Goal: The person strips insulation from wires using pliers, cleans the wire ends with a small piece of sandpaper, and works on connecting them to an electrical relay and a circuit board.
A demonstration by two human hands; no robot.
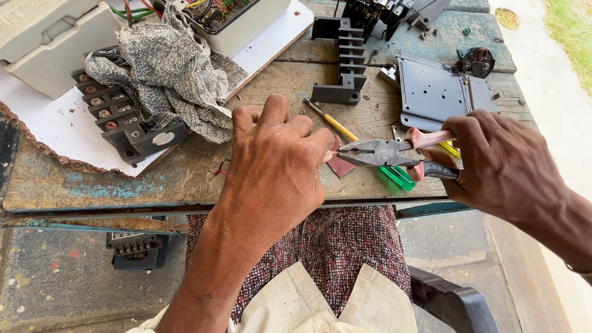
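Observation:
My right hand grips the handles of grey combination pliers, whose jaws point left and are closed on a small part held at the fingertips of my left hand. That part is too small and hidden to identify. My left hand is seen from the back, fingers curled over the bench edge. Under the pliers lie a green-handled screwdriver and a reddish-brown scrap. A thin yellow-handled screwdriver lies just beyond my left fingers.
A worn wooden bench carries a black terminal block under a patterned rag, white plastic casings, a black comb-shaped part and a grey metal plate. Another black component lies on the floor.

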